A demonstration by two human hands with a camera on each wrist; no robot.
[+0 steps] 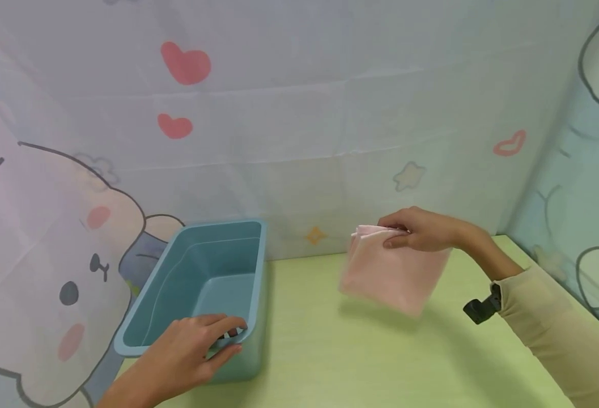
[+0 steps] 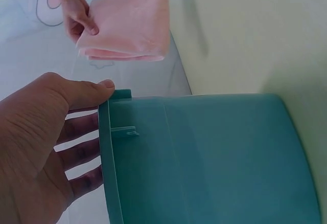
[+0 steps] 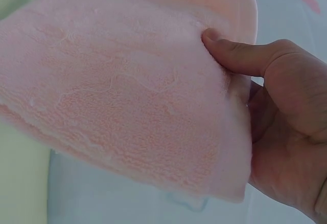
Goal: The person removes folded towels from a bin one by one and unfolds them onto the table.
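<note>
A folded pink towel [image 1: 393, 275] hangs above the right part of the table, pinched along its upper edge by my right hand [image 1: 421, 229]. In the right wrist view the thumb presses on the towel's [image 3: 127, 96] fuzzy face, with the other fingers behind it. My left hand [image 1: 192, 345] grips the near right rim of a blue-green plastic basin [image 1: 260, 283]. The left wrist view has the thumb of that hand [image 2: 36, 132] on top of the basin's [image 2: 214, 152] rim, its fingers reaching behind. The visible inside of the basin holds nothing.
The light green table [image 1: 309, 334] extends between the basin and the towel and meets a wall sheet [image 1: 299, 113] printed with hearts and a cartoon animal. Another printed sheet [image 1: 595, 198] borders the right side. A black strap clip [image 1: 483, 306] sits at the right wrist.
</note>
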